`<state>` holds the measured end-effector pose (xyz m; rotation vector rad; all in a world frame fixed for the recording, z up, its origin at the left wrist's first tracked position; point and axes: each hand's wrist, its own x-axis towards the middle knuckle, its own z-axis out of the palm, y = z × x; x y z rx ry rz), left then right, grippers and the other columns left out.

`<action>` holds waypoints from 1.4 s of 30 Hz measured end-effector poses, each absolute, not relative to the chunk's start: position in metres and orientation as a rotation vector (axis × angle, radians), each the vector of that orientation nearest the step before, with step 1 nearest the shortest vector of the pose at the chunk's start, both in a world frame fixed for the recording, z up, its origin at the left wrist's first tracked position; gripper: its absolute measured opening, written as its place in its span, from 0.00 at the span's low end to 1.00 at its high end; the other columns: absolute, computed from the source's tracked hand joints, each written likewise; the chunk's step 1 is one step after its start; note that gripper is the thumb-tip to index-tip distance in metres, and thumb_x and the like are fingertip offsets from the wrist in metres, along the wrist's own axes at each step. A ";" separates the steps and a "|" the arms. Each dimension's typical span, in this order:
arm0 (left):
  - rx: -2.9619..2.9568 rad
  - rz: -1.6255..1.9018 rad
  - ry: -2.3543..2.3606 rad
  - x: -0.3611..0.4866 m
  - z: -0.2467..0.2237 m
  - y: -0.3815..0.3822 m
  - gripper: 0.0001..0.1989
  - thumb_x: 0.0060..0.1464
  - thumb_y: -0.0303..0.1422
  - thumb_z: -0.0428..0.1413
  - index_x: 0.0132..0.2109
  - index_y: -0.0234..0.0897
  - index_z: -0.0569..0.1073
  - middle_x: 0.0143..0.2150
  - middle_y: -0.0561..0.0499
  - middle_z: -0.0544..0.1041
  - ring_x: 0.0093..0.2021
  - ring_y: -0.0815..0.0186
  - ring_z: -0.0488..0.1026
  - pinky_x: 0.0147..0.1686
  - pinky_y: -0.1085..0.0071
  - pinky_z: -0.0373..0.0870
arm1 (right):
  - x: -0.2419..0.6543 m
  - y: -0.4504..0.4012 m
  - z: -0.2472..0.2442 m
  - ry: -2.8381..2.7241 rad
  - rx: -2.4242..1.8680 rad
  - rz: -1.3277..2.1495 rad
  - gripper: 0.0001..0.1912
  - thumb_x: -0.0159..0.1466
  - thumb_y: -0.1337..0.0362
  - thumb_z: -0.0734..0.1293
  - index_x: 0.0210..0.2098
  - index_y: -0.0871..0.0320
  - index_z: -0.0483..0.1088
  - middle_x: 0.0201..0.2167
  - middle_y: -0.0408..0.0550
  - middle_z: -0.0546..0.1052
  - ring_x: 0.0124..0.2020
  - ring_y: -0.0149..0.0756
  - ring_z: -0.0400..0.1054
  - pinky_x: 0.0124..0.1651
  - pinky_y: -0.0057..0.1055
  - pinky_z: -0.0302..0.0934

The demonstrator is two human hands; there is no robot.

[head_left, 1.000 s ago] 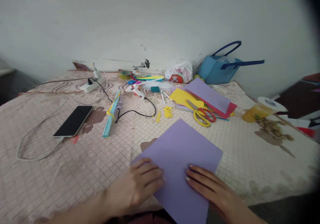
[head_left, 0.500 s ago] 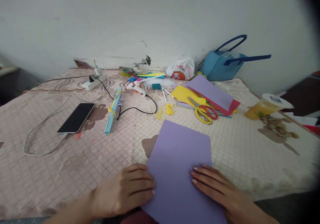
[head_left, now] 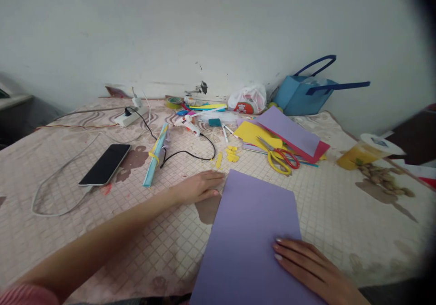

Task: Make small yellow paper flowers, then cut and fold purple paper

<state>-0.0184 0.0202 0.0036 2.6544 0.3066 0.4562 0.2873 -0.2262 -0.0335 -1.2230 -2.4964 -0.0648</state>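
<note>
A large purple sheet (head_left: 250, 232) lies on the patterned tablecloth (head_left: 163, 246) at the front centre, running out of view at the bottom. My left hand (head_left: 200, 187) rests beside the sheet's upper left corner, fingertips at its edge, fingers stretched out and holding nothing. On the right part of the sheet my right hand (head_left: 306, 262) lies flat, fingers extended. Beyond the sheet are small yellow paper pieces (head_left: 232, 154). Yellow-handled scissors (head_left: 279, 162) and red-handled scissors (head_left: 289, 157) lie by a pile of yellow, red and purple paper (head_left: 293, 135).
A phone (head_left: 106, 164) with a cable lies left, near a rolled light-blue strip (head_left: 156, 155). Farther back are a white glue gun (head_left: 189, 124), a power strip (head_left: 131, 116), a plastic bag (head_left: 248, 100) and a blue bag (head_left: 303, 96). A yellow drink cup (head_left: 361, 154) tilts at right.
My left hand has moved up and away from me, from the sheet's lower left edge to its upper left corner. My right hand and the sheet sit slightly farther right and lower in view.
</note>
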 end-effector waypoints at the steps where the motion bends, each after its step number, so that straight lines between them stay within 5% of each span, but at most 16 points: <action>1: 2.672 0.458 0.267 -0.011 0.001 0.030 0.20 0.62 0.36 0.47 0.59 0.35 0.64 0.62 0.41 0.64 0.63 0.61 0.59 0.62 0.60 0.56 | 0.288 -0.226 -0.034 -2.497 -1.223 -0.061 0.21 0.69 0.61 0.51 0.59 0.51 0.63 0.53 0.48 0.73 0.59 0.38 0.62 0.57 0.38 0.61; 25: 2.489 0.710 0.667 0.070 -0.011 0.121 0.17 0.55 0.22 0.45 0.47 0.29 0.74 0.47 0.42 0.78 0.47 0.62 0.74 0.50 0.68 0.68 | 0.291 -0.220 -0.031 -2.510 -1.195 -0.013 0.21 0.69 0.62 0.51 0.59 0.53 0.61 0.54 0.48 0.72 0.60 0.37 0.60 0.60 0.39 0.56; 34: 2.504 0.692 0.674 0.032 -0.001 0.096 0.16 0.47 0.20 0.48 0.37 0.36 0.77 0.35 0.51 0.80 0.36 0.68 0.77 0.40 0.74 0.72 | 0.293 -0.212 -0.036 -2.499 -1.171 -0.073 0.21 0.70 0.63 0.50 0.61 0.52 0.60 0.55 0.48 0.72 0.61 0.37 0.58 0.59 0.38 0.59; 42: 2.432 0.966 0.893 0.020 -0.003 0.099 0.19 0.53 0.22 0.44 0.48 0.33 0.73 0.50 0.43 0.76 0.51 0.62 0.73 0.52 0.63 0.68 | 0.300 -0.202 -0.028 -2.634 -1.118 0.001 0.23 0.69 0.64 0.54 0.63 0.54 0.56 0.57 0.49 0.69 0.62 0.37 0.56 0.61 0.37 0.57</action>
